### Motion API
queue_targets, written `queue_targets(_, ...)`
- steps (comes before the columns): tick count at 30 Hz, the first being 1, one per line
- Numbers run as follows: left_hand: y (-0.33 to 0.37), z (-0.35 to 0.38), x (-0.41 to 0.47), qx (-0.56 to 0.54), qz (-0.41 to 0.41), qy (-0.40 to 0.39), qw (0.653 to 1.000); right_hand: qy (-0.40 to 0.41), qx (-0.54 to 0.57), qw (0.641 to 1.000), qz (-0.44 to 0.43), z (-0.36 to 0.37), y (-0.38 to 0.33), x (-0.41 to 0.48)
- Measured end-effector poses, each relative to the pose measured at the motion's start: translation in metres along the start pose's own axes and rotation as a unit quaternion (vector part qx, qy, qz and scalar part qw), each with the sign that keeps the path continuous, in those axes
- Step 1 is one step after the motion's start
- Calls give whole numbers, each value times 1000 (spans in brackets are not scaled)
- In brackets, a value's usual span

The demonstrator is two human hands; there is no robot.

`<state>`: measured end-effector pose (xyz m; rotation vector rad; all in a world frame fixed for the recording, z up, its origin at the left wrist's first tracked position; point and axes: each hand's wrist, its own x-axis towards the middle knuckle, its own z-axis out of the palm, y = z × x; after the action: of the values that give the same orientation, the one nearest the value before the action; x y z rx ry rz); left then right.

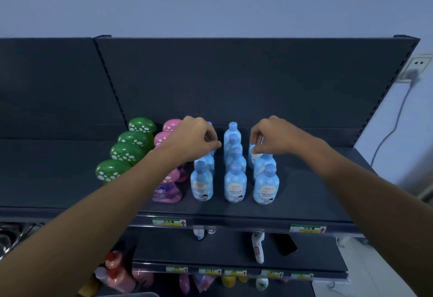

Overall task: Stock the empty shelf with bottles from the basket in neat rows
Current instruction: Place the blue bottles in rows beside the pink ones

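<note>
On the dark top shelf (304,179) stand three front-to-back rows of pale blue bottles (234,185). Left of them run a row of pink mushroom-cap bottles (166,192) and a row of green mushroom-cap bottles (112,170). My left hand (196,138) reaches over the left blue row, fingers curled round the top of a rear blue bottle (209,159) whose cap is hidden. My right hand (269,133) pinches the top of the rear bottle (251,159) in the right blue row.
The shelf's back panel (234,81) rises right behind the rows. Lower shelves (222,252) hold a white item, a black object and more bottles. Pink bottles (117,273) lie at bottom left. A wall socket with a cable (414,74) is at the right.
</note>
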<state>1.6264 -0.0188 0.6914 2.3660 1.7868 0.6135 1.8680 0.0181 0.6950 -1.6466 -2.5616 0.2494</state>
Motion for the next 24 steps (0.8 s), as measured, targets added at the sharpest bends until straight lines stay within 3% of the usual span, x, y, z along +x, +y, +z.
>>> queue_targets(11,-111,-46,-101,-1,11,-13,1000,30,-8,999,-11,33,-159,-11)
queue_targets(24,-262,-33,-243,-35,-58,-134,989,-75,48,996,-6,162,-327,-16)
